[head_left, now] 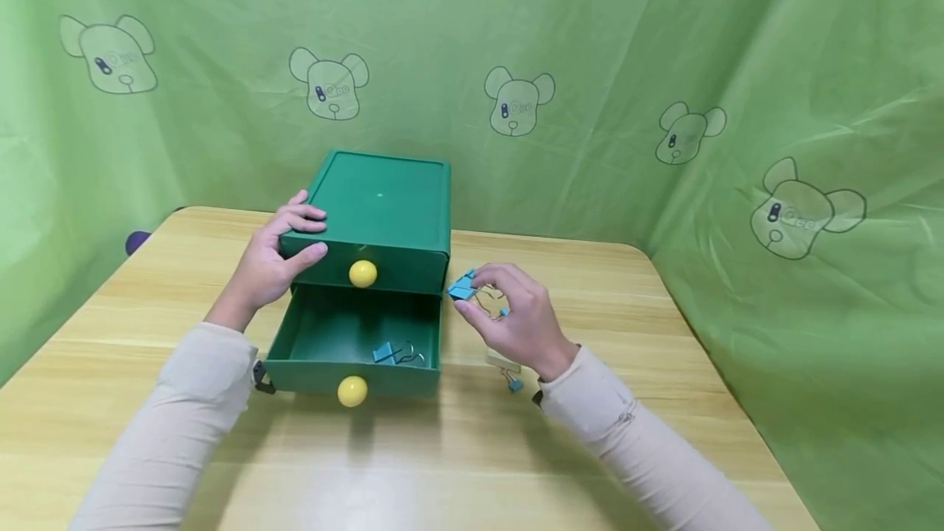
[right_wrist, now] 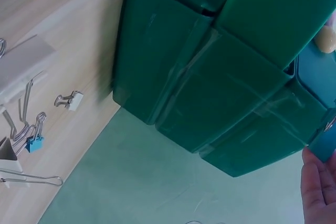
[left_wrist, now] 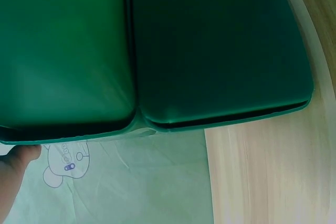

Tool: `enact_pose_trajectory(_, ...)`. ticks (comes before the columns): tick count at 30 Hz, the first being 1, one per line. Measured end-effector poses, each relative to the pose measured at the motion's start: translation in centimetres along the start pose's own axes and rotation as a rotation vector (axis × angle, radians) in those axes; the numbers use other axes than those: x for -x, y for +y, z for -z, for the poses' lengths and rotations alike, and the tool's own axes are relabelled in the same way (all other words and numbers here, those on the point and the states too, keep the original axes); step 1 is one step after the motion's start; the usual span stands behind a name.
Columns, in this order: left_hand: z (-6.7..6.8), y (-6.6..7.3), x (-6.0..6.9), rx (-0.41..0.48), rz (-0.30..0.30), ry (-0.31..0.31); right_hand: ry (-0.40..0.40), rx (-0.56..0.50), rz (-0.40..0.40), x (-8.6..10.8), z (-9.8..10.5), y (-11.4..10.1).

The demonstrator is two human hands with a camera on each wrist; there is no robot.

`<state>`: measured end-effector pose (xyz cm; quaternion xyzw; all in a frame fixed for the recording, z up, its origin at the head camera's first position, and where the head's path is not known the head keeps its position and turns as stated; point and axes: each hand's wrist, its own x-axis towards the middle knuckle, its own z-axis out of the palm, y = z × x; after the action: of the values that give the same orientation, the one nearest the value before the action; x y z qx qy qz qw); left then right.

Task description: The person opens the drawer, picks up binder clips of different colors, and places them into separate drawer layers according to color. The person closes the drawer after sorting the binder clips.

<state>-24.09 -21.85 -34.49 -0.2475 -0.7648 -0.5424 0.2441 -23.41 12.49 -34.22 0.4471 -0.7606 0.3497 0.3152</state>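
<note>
1. A person's right hand (head_left: 524, 318), right of center in the head view, pinches a blue binder clip (head_left: 461, 286) between thumb and fingers, just beside the right wall of a green drawer unit (head_left: 379, 203).
2. The left hand (head_left: 269, 256), left of center, rests on the unit's front left corner, fingers spread across the top edge and thumb at the front.
3. Below, near mid-frame, the lower drawer (head_left: 295, 375) stands pulled out, its yellow knob (head_left: 352, 390) facing the person; a second blue clip (head_left: 384, 352) lies inside, toward the front right, wire handles pointing right.
4. The upper drawer (head_left: 324, 265), with a matching round knob (head_left: 363, 273), sits closed above it.
5. More clips lie on the wooden table (head_left: 605, 293): at the left of the right wrist view, a small blue clip (right_wrist: 34, 144), a small white clip (right_wrist: 76, 100) and a large pale clip (right_wrist: 26, 66) near the upper left edge.
6. Behind, a green curtain (head_left: 590, 15) printed with bear heads fills the top of the head view, while a purple object (head_left: 136, 242) shows past the table's edge at left.
</note>
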Motion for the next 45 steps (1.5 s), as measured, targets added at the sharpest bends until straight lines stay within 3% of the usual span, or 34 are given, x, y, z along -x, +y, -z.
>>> enact_pose_trajectory(45,0.1,0.2,0.0,-0.01,0.021,-0.013,-0.081,-0.045,0.107,-0.7,-2.1,-2.2)
